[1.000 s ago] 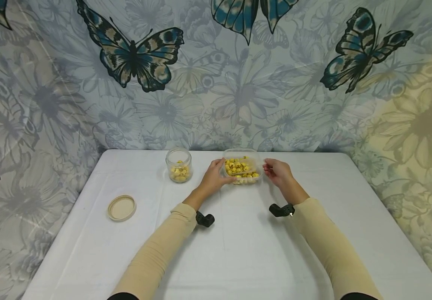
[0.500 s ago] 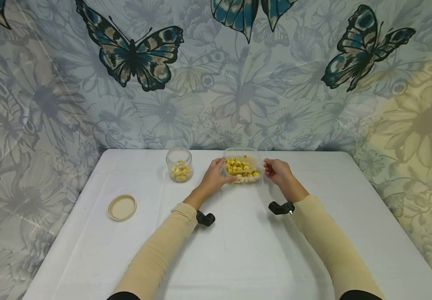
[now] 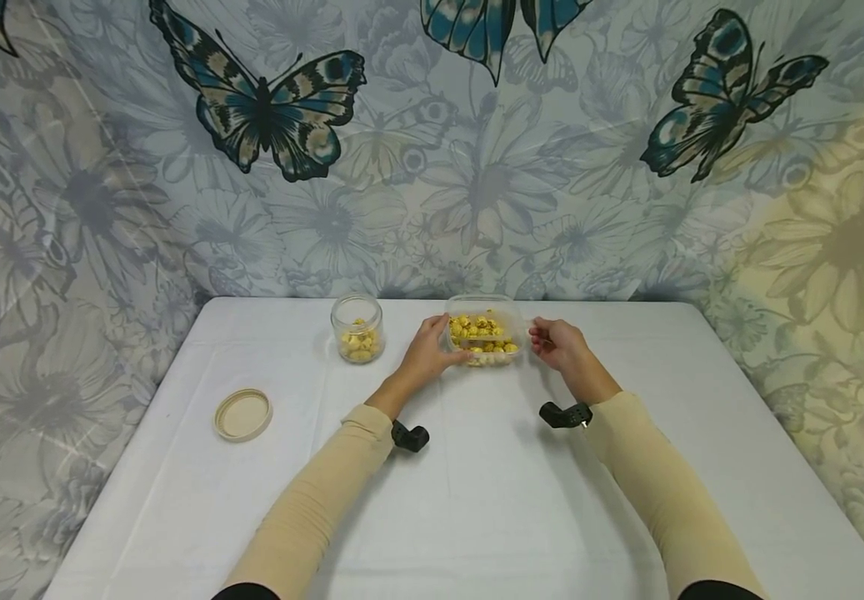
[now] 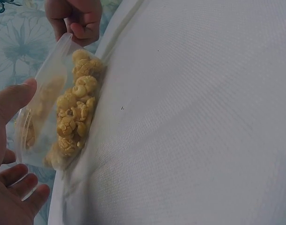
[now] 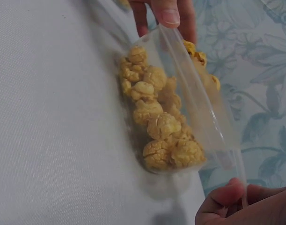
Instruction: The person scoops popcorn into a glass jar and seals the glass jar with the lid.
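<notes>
A clear plastic food container (image 3: pixel 508 310) of yellow popcorn (image 3: pixel 476 327) stands near the far table edge. My left hand (image 3: pixel 426 350) holds its left side, the thumb (image 4: pixel 22 93) over the near rim and the other fingers spread around the end. My right hand (image 3: pixel 561 343) is at the container's right end, fingers curled. In the right wrist view it pinches a thin translucent strip (image 5: pixel 245 199) that sticks out at the rim; I cannot tell what it belongs to. Through the container wall, popcorn (image 5: pixel 164 125) shows piled along the bottom.
Left of the container is a round glass jar (image 3: pixel 357 321), uncapped and partly filled with popcorn. Its likely lid, a beige-rimmed disc (image 3: pixel 242 415), lies nearer on the white tablecloth (image 3: pixel 476 500). A butterfly-print cloth (image 3: pixel 491 208) rises behind the table.
The pale strip across the popcorn has shifted slightly away from me, and the popcorn around it has rearranged. Both hands stay almost in place.
</notes>
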Tool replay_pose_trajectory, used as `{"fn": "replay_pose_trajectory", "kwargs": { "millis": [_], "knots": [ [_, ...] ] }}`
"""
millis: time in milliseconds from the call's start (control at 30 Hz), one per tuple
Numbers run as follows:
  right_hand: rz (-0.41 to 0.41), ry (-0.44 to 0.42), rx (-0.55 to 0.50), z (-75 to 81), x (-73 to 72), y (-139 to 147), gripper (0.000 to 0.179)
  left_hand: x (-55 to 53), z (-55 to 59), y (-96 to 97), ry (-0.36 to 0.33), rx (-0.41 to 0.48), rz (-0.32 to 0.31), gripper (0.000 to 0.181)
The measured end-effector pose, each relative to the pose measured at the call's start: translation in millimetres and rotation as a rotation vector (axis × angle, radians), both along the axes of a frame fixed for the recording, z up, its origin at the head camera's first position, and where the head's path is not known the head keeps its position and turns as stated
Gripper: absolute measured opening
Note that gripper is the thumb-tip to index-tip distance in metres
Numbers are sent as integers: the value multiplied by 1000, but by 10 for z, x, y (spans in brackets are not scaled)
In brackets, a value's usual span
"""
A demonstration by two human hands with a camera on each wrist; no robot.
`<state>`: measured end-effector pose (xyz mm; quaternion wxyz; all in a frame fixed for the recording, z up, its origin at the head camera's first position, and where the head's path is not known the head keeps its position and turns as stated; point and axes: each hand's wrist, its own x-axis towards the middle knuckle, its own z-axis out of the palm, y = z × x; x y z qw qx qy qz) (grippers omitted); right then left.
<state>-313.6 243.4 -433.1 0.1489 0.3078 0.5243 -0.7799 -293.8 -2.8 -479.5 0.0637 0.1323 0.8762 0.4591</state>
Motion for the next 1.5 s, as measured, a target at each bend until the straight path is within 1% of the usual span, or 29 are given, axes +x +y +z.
{"fn": "replay_pose_trajectory", "kwargs": {
  "millis": [233, 400, 600, 833, 1233, 1500],
  "knots": [
    [7, 4, -58, -23, 7, 14, 12, -2, -5, 0, -2, 2, -1, 92],
    [-6, 3, -88, -26, 17, 24, 15, -6, -15, 1, -10, 6, 3, 92],
    [-27, -4, -95, -16, 33, 35, 16, -17, -24, 0, -2, -3, 5, 92],
    [-14, 2, -125, -22, 44, 41, 18, -11, -15, 1, 1, -6, 8, 93],
    [-4, 12, -149, -22, 40, 62, 23, -19, -23, -1, 28, -10, 5, 93],
    [-13, 16, -156, -38, 40, 58, 21, -7, -32, -1, 39, -27, 7, 92]
  ]
}}
